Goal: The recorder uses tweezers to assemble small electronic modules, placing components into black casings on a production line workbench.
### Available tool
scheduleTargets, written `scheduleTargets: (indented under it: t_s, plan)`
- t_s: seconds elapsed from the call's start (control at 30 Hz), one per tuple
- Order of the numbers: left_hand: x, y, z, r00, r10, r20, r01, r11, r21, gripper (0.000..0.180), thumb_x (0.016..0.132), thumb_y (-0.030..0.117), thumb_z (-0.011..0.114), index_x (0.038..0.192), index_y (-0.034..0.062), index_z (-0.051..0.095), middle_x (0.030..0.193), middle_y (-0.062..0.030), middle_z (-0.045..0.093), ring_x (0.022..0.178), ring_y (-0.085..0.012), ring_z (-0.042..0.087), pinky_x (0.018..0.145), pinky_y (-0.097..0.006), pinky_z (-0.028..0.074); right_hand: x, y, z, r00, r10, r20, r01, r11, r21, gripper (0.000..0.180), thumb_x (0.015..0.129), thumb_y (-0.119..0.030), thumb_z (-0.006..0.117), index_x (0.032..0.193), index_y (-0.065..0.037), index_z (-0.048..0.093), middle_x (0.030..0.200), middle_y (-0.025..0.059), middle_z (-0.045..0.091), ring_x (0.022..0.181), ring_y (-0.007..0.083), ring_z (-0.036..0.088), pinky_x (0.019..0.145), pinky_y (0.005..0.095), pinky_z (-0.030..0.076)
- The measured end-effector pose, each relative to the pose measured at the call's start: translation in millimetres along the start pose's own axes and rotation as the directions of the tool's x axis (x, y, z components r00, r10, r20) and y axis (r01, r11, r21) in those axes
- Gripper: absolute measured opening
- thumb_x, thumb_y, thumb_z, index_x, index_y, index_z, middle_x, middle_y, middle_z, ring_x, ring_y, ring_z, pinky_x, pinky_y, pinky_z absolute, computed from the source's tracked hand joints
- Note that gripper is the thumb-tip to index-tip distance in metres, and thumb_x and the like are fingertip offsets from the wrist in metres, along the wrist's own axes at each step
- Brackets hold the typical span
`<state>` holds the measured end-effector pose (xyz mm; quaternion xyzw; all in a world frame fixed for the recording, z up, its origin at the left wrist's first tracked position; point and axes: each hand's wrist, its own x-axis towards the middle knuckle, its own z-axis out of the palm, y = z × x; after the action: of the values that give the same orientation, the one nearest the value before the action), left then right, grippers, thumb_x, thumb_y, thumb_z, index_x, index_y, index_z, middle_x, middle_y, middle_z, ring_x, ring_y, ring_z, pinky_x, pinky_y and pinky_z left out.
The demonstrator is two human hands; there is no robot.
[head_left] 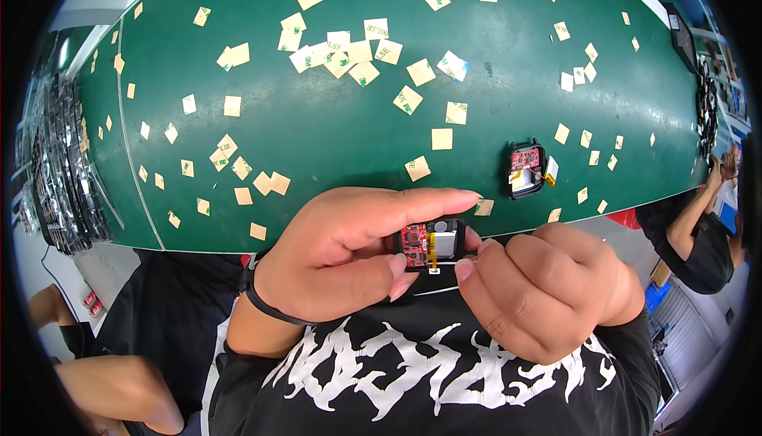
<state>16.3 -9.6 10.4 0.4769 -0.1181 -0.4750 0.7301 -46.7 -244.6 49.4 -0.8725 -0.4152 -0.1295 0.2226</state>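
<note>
okay, the left hand's fingers are grasping a small black casing, while the right hand curls closed at its right edge; what it pinches, i can't tell. inside sit a red circuit board and a silvery cell, a yellow ribbon running to the lower rim: parts in, i'd judge, but no cover on. just beyond, on the green surface, a second casing lies open too, red board inside, a yellow-and-white piece jutting out rightward, so that one looks unfinished as well. farther out, cream paper squares lie scattered.
</note>
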Motion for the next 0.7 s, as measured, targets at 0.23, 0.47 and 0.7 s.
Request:
scheduleTargets:
  t_s: [0.23, 0.47, 0.7]
  plan:
    - [-0.2, -1.2, 1.0, 1.0, 0.005, 0.021, -0.005, 1.0, -0.012, 0.062, 0.077, -0.003, 0.053, 0.138, -0.0144, 0.054, 0.113, -0.0232, 0.073, 0.058, -0.0079, 0.055, 0.056, -0.022, 0.045, -2.0, 7.2, -0.9, 0.999, -0.048, 0.001, 0.048, 0.999, -0.002, 0.022, 0.068, 0.003, 0.076, 0.09, 0.003, 0.072, 0.086, 0.0086, 0.065, 0.074, 0.0184, 0.058, 0.049, 0.0273, 0.043]
    - [2.9, -3.4, 3.8, 0.997, 0.071, 0.039, -0.074, 0.994, 0.075, 0.062, 0.077, -0.006, 0.05, 0.139, -0.0124, 0.055, 0.113, -0.0231, 0.073, 0.06, -0.0076, 0.053, 0.059, -0.022, 0.045, -1.5, 10.5, -5.8, 0.997, -0.061, 0.044, 0.058, 0.997, 0.056, 0.023, 0.067, 0.0, 0.075, 0.09, 0.003, 0.072, 0.086, 0.009, 0.065, 0.074, 0.0189, 0.059, 0.049, 0.0274, 0.045]
    - [2.4, -0.7, 1.8, 1.0, 0.021, 0.013, -0.022, 0.998, 0.051, 0.062, 0.078, -0.006, 0.05, 0.14, -0.0119, 0.055, 0.114, -0.0229, 0.073, 0.06, -0.0072, 0.052, 0.059, -0.021, 0.045, 1.5, 9.6, -9.9, 0.998, 0.035, 0.044, -0.037, 0.998, 0.045, 0.03, 0.061, -0.005, 0.072, 0.089, 0.004, 0.073, 0.084, 0.0095, 0.066, 0.072, 0.0193, 0.059, 0.047, 0.0275, 0.044]
